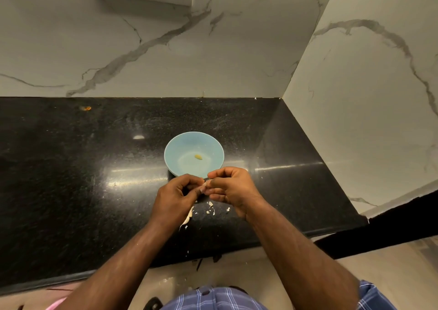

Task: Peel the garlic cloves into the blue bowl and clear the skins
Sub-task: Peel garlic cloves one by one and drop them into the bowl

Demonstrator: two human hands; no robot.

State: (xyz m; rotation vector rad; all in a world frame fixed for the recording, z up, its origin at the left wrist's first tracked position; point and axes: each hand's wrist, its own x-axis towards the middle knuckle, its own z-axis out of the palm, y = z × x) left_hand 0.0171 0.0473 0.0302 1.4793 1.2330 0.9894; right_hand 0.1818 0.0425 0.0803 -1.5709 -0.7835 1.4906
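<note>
In the head view, a round pale-blue bowl point(194, 154) sits on the black speckled stone counter point(71, 167) with one small yellowish peeled garlic clove point(198, 157) inside. Just in front of the bowl, the left hand point(176, 197) and right hand point(233, 187) meet, fingers curled, pinching a pale garlic clove point(205, 186) between them. Nearer than the bowl, white papery skin scraps point(211, 207) lie under the hands.
</note>
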